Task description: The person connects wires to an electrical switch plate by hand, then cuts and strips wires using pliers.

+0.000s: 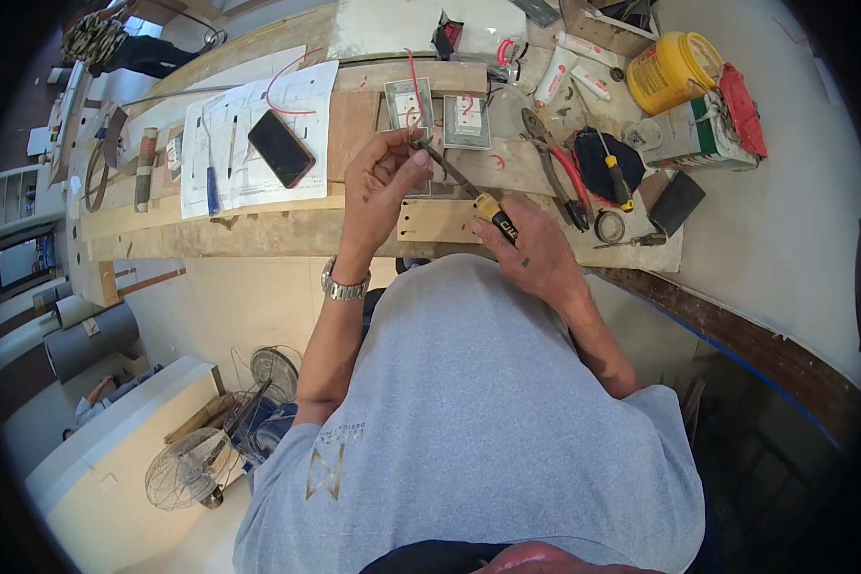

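My right hand is closed round the yellow and black handle of a screwdriver. Its long dark shaft slants up to the left and ends at the fingertips of my left hand. There, thumb and fingers are pinched together on something small and dark that I cannot make out. A red wire runs down to these fingertips, in front of a grey box with a white fitting. Right of it lies a second such box with a short red wire piece on it. Another box is partly hidden beneath my hands.
Left on the workbench are a drawing sheet, a phone and a pen. To the right lie red-handled pliers, another screwdriver, white tubes and a yellow bucket. Fans stand lower left; another person is far left.
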Demonstrator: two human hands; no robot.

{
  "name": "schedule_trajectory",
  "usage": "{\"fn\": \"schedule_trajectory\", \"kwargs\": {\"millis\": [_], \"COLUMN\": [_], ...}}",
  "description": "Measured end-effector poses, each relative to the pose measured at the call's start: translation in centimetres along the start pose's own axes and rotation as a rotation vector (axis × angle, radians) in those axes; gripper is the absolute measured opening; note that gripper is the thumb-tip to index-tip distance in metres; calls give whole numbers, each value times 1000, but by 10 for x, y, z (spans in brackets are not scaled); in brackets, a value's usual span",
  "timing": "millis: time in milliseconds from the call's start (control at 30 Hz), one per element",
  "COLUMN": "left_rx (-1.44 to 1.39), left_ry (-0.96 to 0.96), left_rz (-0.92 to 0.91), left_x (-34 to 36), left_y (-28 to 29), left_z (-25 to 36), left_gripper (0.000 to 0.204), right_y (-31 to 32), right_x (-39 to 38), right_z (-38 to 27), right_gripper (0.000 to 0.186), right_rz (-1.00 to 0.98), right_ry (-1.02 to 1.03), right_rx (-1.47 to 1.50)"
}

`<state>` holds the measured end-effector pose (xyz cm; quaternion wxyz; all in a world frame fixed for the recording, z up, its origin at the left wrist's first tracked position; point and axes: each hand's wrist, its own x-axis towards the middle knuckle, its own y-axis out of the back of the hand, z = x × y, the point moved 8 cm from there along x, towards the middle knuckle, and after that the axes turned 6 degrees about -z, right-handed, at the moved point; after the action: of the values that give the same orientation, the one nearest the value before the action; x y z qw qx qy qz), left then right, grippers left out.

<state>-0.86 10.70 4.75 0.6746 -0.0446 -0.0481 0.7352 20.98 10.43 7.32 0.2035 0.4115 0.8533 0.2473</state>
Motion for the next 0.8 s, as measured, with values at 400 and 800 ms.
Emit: {"fn": "schedule_trajectory", "kwargs": {"millis": [400, 800], "left_rx": [-127, -380], "left_ry": [120, 316], "left_rz": [195, 203], "left_x": [-14, -70], "left_y": [44, 24], "left_z": [-29, -79], "left_gripper": [18, 11], "right_y": [-45, -45], "right_x": [9, 22], "right_z": [53, 62], "right_gripper": [35, 32], "right_rz": [-208, -178], "right_ry": [-40, -71], "right_rx": [420, 634]}}
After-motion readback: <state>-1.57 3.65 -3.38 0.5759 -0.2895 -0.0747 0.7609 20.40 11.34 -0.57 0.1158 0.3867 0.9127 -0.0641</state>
